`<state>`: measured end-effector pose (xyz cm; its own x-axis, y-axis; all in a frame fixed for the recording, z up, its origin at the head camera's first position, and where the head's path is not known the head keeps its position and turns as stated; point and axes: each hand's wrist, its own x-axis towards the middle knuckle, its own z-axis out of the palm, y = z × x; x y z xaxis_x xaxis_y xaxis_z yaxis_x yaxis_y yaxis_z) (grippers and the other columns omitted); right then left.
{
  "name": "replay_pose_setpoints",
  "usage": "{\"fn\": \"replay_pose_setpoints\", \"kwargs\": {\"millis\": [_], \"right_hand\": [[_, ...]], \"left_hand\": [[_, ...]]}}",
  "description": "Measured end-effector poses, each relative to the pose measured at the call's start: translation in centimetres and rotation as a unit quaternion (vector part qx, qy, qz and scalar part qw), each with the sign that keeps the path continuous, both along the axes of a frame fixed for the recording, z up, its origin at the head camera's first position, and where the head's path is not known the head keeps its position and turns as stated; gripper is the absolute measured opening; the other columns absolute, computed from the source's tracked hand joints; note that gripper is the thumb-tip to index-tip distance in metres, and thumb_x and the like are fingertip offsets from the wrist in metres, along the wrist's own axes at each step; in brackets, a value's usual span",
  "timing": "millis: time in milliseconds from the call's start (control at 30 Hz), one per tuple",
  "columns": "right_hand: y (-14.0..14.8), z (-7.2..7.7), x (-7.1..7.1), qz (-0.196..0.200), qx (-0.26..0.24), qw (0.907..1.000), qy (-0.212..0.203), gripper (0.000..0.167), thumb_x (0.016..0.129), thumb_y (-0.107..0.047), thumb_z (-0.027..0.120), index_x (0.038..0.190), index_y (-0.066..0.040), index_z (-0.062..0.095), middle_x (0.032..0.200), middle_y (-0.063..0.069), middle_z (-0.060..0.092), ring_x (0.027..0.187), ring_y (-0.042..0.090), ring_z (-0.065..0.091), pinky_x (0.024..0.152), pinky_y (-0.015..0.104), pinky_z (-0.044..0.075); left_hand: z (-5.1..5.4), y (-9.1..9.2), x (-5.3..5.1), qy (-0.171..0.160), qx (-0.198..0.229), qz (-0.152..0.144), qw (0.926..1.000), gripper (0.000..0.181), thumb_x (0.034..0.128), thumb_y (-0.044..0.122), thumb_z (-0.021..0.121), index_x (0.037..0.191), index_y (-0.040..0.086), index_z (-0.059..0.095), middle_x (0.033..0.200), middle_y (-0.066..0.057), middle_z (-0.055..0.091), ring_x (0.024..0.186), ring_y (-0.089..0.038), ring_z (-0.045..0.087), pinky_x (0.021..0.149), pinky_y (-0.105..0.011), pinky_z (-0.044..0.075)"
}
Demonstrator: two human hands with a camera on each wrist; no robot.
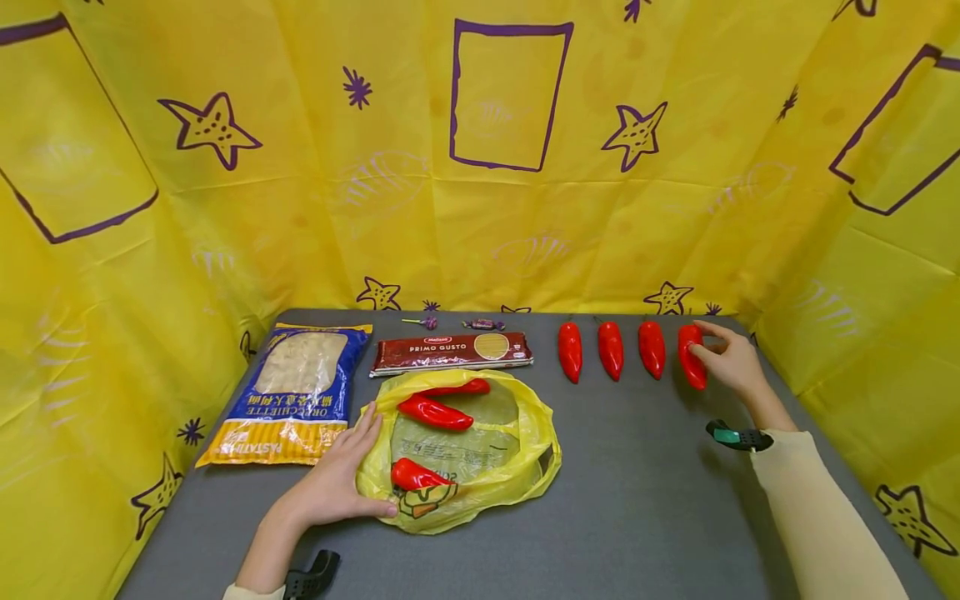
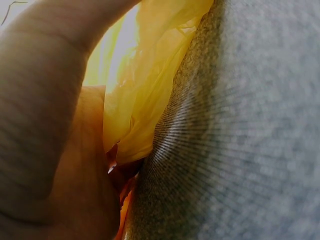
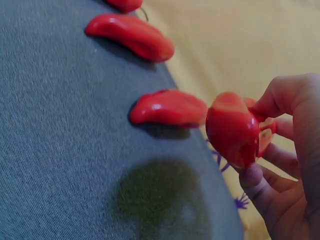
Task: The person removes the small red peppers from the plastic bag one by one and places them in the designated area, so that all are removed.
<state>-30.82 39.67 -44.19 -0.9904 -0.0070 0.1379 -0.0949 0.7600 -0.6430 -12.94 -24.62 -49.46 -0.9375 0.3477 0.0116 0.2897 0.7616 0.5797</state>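
My right hand (image 1: 726,363) pinches a red pepper (image 1: 692,357) at the right end of a row; in the right wrist view thumb and fingers grip the pepper (image 3: 233,129) above the table. Left of it three more peppers (image 1: 651,350) lie side by side. A yellow plastic bag (image 1: 536,492) lies with its mouth spread, several red peppers (image 1: 435,412) inside. My left hand (image 1: 341,475) rests at the bag's left rim, fingers nearly straight and thumb at the near edge. In the left wrist view, the bag (image 2: 135,100) touches this hand (image 2: 85,185).
A blue and yellow pasta pack (image 1: 300,375) lies left of the bag. Behind the bag are a dark red spaghetti pack (image 1: 397,356), a lollipop (image 1: 429,322) and a purple-wrapped candy (image 1: 483,324). Yellow patterned cloth (image 1: 495,242) walls the grey table (image 1: 622,500) at the back and sides.
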Motion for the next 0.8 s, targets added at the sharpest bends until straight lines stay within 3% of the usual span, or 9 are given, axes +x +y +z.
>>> {"fn": "replay_pose_setpoints", "kwargs": {"millis": [133,400,700,800], "right_hand": [[0.3,-0.4,-0.6,0.006,0.011,0.9999,-0.01,0.061,0.106,-0.031,0.061,0.155,0.004,0.048,0.147,0.034,0.054,0.114,0.05,0.063,0.068,0.015,0.05],[1.0,-2.3,-1.6,-0.009,0.03,0.9995,0.002,0.057,0.104,-0.025,0.061,0.149,0.009,0.051,0.142,0.037,0.057,0.111,0.051,0.065,0.068,0.019,0.05],[1.6,-3.4,-2.3,-0.042,0.029,0.9984,-0.024,0.059,0.106,-0.026,0.055,0.152,0.011,0.046,0.145,0.04,0.053,0.129,0.057,0.05,0.097,0.059,0.048],[1.5,-3.5,-2.5,-0.045,0.022,0.9984,-0.027,0.06,0.107,-0.028,0.054,0.153,0.011,0.045,0.147,0.039,0.051,0.132,0.057,0.048,0.103,0.065,0.044]], "left_hand": [[0.0,0.0,0.0,0.0,0.003,-0.001,1.0,0.139,0.0684,0.071,0.089,0.168,0.0,0.023,0.179,-0.016,0.006,0.148,-0.049,0.033,0.112,-0.073,0.038],[-0.1,-0.1,-0.1,-0.004,0.0,-0.002,1.0,0.139,0.0689,0.072,0.088,0.168,0.002,0.022,0.179,-0.015,0.005,0.151,-0.053,0.029,0.114,-0.075,0.036],[-0.1,-0.1,-0.2,-0.01,-0.003,0.002,0.9999,0.139,0.0695,0.073,0.087,0.169,0.003,0.021,0.179,-0.013,0.004,0.152,-0.055,0.026,0.114,-0.077,0.034],[-0.1,-0.1,-0.2,-0.012,-0.001,0.003,0.9999,0.139,0.0698,0.073,0.088,0.169,0.004,0.02,0.179,-0.013,0.003,0.153,-0.056,0.024,0.114,-0.077,0.033]]}}
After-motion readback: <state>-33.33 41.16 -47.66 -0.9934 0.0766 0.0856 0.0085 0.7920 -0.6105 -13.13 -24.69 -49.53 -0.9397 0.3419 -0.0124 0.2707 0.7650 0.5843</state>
